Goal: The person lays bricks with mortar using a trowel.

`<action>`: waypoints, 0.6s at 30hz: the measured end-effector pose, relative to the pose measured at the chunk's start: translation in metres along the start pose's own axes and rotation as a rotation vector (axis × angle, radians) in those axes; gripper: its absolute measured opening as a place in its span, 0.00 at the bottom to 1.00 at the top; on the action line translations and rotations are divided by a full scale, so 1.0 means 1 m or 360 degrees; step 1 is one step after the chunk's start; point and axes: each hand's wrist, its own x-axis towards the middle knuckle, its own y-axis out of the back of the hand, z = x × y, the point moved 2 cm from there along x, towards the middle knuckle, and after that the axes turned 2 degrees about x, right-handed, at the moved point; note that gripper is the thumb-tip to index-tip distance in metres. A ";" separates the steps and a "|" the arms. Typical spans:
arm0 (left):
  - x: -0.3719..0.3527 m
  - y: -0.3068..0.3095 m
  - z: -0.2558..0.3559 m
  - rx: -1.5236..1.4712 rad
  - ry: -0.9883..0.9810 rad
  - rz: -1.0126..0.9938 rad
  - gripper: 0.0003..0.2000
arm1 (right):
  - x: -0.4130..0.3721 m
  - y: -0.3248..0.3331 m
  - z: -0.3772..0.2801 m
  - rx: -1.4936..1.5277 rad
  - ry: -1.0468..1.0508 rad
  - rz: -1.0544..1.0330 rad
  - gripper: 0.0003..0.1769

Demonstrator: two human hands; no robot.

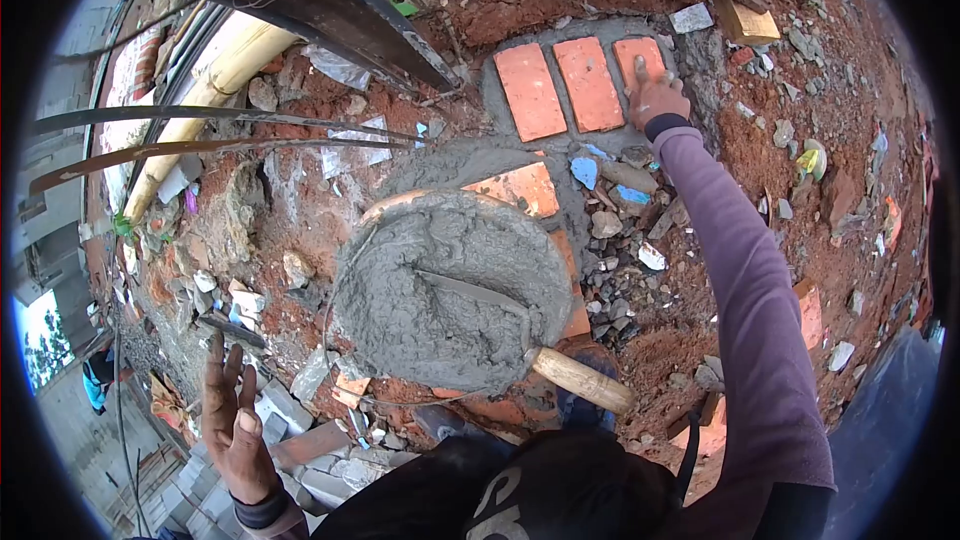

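Note:
My right hand (657, 98) lies on the rightmost of three orange bricks (638, 57) at the upper right, fingers spread, pressing its top. Beside it the middle brick (589, 85) and the left brick (530, 90) lie flat in grey mortar. My left hand (236, 430) is raised at the lower left, fingers apart and empty. Between the hands stands a round container full of wet mortar (450, 285). A trowel (582, 380) rests in it, blade partly sunk, wooden handle over the rim. Another brick (520, 188) shows just behind the container.
Dark metal bars (230, 143) and a bamboo pole (215, 80) reach in from the left. A wooden beam (738, 0) lies at the top right. Rubble and stones (606, 224) cover the red soil. A person (98, 378) is far off at the left.

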 end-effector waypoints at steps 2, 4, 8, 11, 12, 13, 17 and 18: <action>0.003 0.001 -0.002 -0.0033 0.0010 0.0030 0.47 | 0.019 -0.002 -0.002 0.0020 0.0026 -0.0119 0.34; 0.000 0.002 0.000 0.0004 0.0025 -0.0031 0.46 | 0.003 0.009 -0.002 0.0117 -0.0010 -0.0206 0.35; 0.005 -0.003 0.001 -0.0032 -0.0002 -0.0017 0.47 | 0.012 0.010 0.006 -0.0004 0.0018 -0.0116 0.35; 0.002 -0.002 0.003 -0.0001 0.0023 0.0001 0.49 | 0.015 -0.003 0.005 0.0015 0.0092 -0.0185 0.35; 0.005 -0.001 0.003 -0.0005 -0.0004 0.0003 0.49 | 0.015 0.004 0.003 0.0046 0.0097 -0.0144 0.34; 0.004 0.000 0.003 -0.0017 -0.0017 0.0010 0.49 | 0.015 0.009 0.005 0.0066 0.0113 -0.0106 0.33; -0.002 0.003 0.003 -0.0111 -0.0018 -0.0021 0.46 | 0.045 0.030 0.017 0.0077 0.0149 -0.0500 0.34; -0.004 0.005 0.003 -0.0149 -0.0034 -0.0008 0.46 | 0.055 0.040 0.017 0.0085 0.0191 -0.0635 0.35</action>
